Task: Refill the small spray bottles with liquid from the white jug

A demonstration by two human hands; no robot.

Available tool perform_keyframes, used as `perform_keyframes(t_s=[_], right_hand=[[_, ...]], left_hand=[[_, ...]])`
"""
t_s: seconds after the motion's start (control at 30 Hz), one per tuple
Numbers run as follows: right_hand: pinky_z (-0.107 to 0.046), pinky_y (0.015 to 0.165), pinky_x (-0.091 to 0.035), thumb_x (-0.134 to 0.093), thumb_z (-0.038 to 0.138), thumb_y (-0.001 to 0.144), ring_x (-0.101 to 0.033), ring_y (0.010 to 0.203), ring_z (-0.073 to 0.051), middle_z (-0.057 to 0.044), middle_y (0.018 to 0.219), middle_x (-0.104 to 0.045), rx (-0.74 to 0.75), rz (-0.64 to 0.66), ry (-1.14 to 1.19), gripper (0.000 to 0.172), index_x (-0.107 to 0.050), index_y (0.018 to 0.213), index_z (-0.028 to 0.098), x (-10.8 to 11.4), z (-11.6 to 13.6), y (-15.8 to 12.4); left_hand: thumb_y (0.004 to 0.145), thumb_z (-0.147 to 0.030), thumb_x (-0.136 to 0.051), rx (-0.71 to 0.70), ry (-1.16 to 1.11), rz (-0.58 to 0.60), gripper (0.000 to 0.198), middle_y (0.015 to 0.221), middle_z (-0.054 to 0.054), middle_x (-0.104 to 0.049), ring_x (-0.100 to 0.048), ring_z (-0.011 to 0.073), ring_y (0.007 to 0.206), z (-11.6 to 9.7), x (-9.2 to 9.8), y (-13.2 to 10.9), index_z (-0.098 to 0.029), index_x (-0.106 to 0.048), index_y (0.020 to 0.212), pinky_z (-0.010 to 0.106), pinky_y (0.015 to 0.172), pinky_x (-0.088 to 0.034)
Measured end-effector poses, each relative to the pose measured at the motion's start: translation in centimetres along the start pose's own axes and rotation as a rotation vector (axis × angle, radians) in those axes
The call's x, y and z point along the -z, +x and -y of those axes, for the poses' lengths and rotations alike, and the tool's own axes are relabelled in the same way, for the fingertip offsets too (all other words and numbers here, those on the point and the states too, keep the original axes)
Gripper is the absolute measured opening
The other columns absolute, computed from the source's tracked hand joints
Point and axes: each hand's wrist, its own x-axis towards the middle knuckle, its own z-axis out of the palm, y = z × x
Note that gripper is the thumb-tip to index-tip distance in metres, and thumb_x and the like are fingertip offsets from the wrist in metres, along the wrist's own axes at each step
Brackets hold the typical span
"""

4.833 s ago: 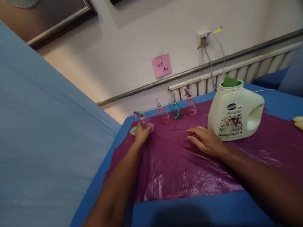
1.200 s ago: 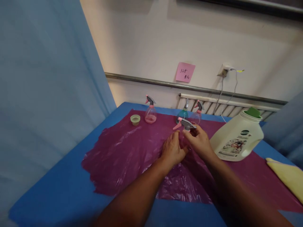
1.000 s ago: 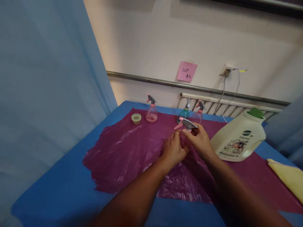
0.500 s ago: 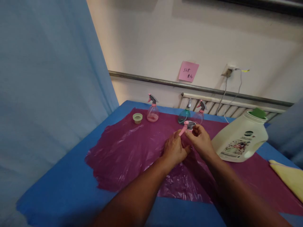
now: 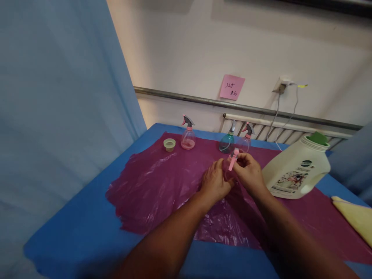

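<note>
Both hands meet over the purple plastic sheet on a small clear spray bottle. My left hand wraps round the bottle's body, which is mostly hidden. My right hand pinches the bottle's grey and pink trigger head, whose pink lever points toward me. Behind them stand a spray bottle with pink liquid, a teal spray bottle and a clear spray bottle.
A large white detergent jug with its green cap stands at the right. A small green cap lies at the back left. A yellow cloth lies at the right edge. A blue curtain hangs left. The table is blue.
Since 4.8 s ago both hands came together on one small spray bottle. In the last second my right hand has turned the trigger head round, so its pink lever swung from left toward me.
</note>
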Motion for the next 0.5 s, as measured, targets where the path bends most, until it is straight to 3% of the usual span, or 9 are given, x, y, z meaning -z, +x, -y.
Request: perform_keyframes(t_s=[0.2,0.4,0.5], right_hand=[[-0.044,0.090,-0.062,-0.091,0.054,0.080,-0.076,0.092,-0.025,-0.007,0.101,-0.083,0.014,0.019,0.043,0.043,-0.076,0.104,0.022,0.6,1.0,0.6],[-0.041,0.084,-0.060,-0.101,0.052,0.066,-0.075,0.088,-0.024,-0.008,0.100,-0.082,-0.056,0.029,0.072,0.057,-0.073,0.104,0.021,0.1,1.3,0.7],[-0.041,0.085,-0.060,-0.098,0.056,0.070,-0.074,0.088,-0.024,-0.007,0.097,-0.082,-0.033,0.057,0.042,0.052,-0.074,0.100,0.020,0.3,1.4,0.6]], left_hand=[[0.086,-0.029,-0.083,0.030,0.029,0.017,0.053,0.135,0.014,-0.073,-0.070,0.0380,0.128,-0.6,0.3,0.0,-0.025,-0.060,0.133,0.050,0.108,-0.056],[0.088,-0.031,-0.083,0.028,0.008,0.013,0.056,0.138,0.011,-0.073,-0.070,0.0356,0.132,-0.6,0.2,0.1,-0.028,-0.058,0.139,0.048,0.112,-0.054],[0.089,-0.031,-0.081,0.027,0.023,0.022,0.053,0.138,0.012,-0.073,-0.070,0.0347,0.132,-0.5,0.1,0.1,-0.027,-0.058,0.137,0.047,0.113,-0.054]])
